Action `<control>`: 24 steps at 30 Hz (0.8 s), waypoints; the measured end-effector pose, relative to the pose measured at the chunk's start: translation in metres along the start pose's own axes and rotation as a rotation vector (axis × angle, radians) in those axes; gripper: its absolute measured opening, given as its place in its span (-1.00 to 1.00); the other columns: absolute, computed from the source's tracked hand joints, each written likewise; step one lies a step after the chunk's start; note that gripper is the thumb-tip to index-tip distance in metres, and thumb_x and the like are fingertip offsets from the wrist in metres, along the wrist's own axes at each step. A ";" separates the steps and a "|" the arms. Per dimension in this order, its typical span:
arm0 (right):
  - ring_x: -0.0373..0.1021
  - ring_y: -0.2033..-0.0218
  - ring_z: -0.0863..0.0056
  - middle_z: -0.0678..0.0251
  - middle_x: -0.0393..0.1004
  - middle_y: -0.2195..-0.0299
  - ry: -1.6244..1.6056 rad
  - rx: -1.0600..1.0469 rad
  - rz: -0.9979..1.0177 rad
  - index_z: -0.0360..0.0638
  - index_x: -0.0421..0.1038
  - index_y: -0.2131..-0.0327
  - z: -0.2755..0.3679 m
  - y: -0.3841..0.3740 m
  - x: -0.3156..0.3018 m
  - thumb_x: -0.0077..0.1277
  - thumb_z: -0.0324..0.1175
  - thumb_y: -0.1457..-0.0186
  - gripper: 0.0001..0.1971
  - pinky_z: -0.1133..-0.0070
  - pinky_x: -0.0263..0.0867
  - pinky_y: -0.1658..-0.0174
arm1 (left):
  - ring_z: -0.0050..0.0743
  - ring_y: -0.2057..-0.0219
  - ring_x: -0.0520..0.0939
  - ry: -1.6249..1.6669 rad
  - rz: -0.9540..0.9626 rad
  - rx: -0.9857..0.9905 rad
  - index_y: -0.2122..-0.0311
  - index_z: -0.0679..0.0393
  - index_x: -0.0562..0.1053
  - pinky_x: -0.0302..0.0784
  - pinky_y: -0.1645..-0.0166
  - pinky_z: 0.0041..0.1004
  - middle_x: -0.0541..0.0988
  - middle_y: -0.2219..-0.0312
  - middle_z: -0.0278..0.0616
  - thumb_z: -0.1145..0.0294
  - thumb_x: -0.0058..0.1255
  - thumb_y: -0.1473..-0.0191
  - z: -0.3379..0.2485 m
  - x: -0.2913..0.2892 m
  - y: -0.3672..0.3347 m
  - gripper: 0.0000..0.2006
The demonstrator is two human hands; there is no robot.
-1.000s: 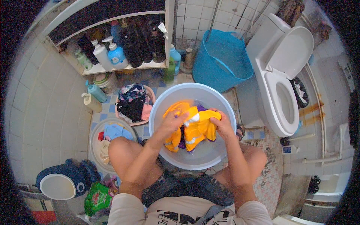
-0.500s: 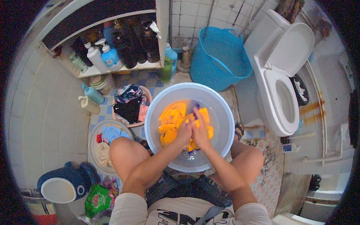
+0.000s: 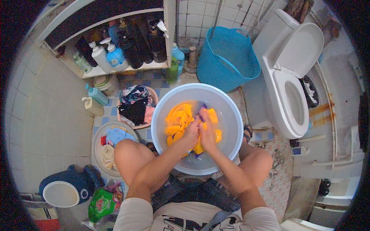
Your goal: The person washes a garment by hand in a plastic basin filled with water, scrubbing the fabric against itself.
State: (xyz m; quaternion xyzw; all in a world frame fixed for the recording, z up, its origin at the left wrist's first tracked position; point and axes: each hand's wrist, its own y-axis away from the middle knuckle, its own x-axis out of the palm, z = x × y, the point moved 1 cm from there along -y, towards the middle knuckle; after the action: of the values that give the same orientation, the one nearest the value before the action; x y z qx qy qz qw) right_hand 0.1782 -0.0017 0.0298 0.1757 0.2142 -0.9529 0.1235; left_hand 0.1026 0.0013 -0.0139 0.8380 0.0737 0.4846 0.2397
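A wide pale-blue basin (image 3: 162,154) stands between my knees with water in it. Bright yellow cloth with purple parts, seemingly a garment (image 3: 180,113), lies bunched and wet inside. My left hand (image 3: 191,134) and my right hand (image 3: 208,135) press close against each other over the middle of the basin, a fold of the cloth pinched between them. Motion blurs the fingers a little, and the palms are hidden. The rest of the cloth spreads to both sides of my hands.
Left of the basin are a pink tub (image 3: 154,101) of dark and pink clothes and a round basin (image 3: 97,154) of light clothes. Behind stand a blue bucket (image 3: 223,73) and a bottle shelf (image 3: 123,73). A toilet (image 3: 291,104) is at the right.
Both hands stay together on the yellow cloth, with only a slight shift of the fingers. The whole view has moved a little.
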 end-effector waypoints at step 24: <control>0.35 0.22 0.27 0.06 0.39 0.24 0.132 0.483 -0.126 -0.28 0.28 0.17 -0.032 -0.032 -0.071 -0.08 -0.26 -0.03 -0.67 0.51 0.24 0.15 | -0.22 0.36 0.54 -1.635 -0.192 0.587 0.22 0.33 0.38 0.42 0.23 -0.39 0.52 0.42 -0.01 0.13 -0.02 0.05 -0.075 0.040 0.029 -0.58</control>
State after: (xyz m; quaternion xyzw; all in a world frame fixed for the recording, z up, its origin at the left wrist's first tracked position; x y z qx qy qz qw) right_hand 0.2419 0.0519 0.0416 0.2481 -0.0012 -0.9687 0.0043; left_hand 0.0564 0.0147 0.0622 0.9410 0.0709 -0.3294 0.0319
